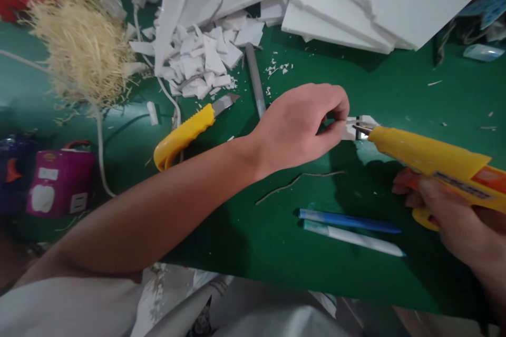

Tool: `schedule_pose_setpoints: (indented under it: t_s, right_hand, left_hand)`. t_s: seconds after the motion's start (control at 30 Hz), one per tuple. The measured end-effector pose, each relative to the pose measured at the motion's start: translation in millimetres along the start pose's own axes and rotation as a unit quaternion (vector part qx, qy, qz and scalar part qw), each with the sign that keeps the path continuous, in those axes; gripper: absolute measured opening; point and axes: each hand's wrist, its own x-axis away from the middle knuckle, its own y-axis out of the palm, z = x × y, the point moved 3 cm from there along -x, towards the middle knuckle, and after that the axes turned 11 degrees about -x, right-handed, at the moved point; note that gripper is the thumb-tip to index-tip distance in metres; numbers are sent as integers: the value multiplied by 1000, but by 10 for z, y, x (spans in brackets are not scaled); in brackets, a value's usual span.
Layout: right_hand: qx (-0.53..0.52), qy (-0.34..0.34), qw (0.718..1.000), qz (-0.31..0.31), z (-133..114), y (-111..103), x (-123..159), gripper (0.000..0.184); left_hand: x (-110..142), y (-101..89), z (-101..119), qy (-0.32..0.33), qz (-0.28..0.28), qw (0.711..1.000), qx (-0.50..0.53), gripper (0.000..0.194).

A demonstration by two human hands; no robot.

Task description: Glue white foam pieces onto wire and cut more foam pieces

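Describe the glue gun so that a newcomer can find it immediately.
Over the green table, find the person's right hand. It grips the glue gun, yellow with an orange patch. Unlike the yellow-handled knife, it ends in a metal nozzle.

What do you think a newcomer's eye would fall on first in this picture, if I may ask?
Probably the bright yellow glue gun in the right hand, its metal nozzle at a small white piece pinched by the left hand. Next might come the yellow-handled cutter, lying to the left of that hand, and the heap of white scraps beyond it.
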Motion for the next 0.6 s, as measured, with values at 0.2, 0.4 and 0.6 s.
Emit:
schedule_pose_setpoints:
  t_s: [0.2,0.4,0.6]
  right_hand:
    - [-48,69,996,7,103,0,-2,40]
    - [-54,79,995,-2,114,-30,-4,28]
    - [-55,77,995,5,149,-44,8,32]
  left_hand:
    - [-5,1,-4,-4,-5,1000,0,9]
    - [-3,-2,4,-7,-6,1000,-3,11]
    - [-6,-3,7,-7,-8,1000,-4,11]
